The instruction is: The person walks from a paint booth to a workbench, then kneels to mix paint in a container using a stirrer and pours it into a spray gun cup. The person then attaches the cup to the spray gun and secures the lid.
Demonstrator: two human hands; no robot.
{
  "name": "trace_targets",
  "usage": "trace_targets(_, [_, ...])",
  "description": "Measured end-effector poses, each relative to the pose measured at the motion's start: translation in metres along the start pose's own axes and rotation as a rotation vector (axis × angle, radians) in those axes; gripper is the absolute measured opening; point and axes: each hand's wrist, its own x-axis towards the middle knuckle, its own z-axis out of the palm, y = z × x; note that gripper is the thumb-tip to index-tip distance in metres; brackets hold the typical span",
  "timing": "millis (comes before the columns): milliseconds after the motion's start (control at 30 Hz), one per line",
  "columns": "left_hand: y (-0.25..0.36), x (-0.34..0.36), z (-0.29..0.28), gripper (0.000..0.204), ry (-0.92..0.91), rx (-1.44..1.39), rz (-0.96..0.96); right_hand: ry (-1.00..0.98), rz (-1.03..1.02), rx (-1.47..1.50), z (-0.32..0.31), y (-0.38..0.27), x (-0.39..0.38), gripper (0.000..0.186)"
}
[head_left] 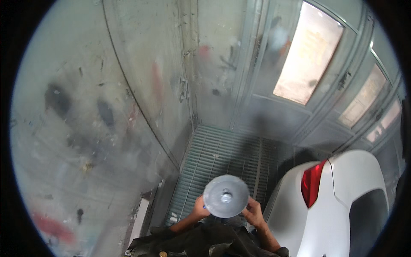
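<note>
In front of my body is a round grey paint cup [220, 205], seen from above, with a small pale cap in the middle of its lid. It looks like the cup of a spray gun, but whatever lies beneath it is hidden. My left hand [200, 209] is closed at the cup's left side, its fingertips partly covered by the rim. On the opposite side my right hand [254, 213] grips low by the rim with bent fingers. A speck of blue shows beside the left fingers.
A white car [317, 227] with a red tail light [312, 183] stands close on my right. Slatted metal grating [214, 154] forms the floor ahead. Paint-stained wall panels [85, 128] rise on the left, and a door with a bright window [308, 55] is at the far right.
</note>
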Motion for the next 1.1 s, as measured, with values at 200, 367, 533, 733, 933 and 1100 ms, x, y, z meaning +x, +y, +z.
trace_targets(200, [-0.046, 0.124, -0.012, 0.039, 0.191, -0.07, -0.131, -0.074, 0.113, -0.027, -0.124, 0.031, 0.234, 0.04])
trace_targets(367, [-0.044, 0.19, -0.021, 0.038, 0.391, -0.058, -0.255, -0.246, -0.004, -0.145, -0.135, 0.001, 0.453, 0.036])
trace_targets(533, [-0.044, 0.27, -0.028, 0.035, 0.494, 0.103, -0.234, -0.411, -0.057, -0.171, -0.081, -0.015, 0.627, 0.035])
trace_targets(733, [-0.085, 0.367, -0.068, 0.036, 0.527, 0.346, -0.322, -0.478, -0.09, -0.052, -0.026, -0.025, 0.768, 0.035])
trace_targets(933, [-0.089, 0.492, -0.117, 0.038, 0.349, 0.351, -0.224, -0.511, -0.07, -0.064, -0.018, -0.023, 0.872, 0.033])
trace_targets(1100, [-0.143, 0.547, -0.151, 0.033, 0.365, 0.383, -0.126, -0.527, -0.043, -0.138, 0.011, -0.03, 0.949, 0.033])
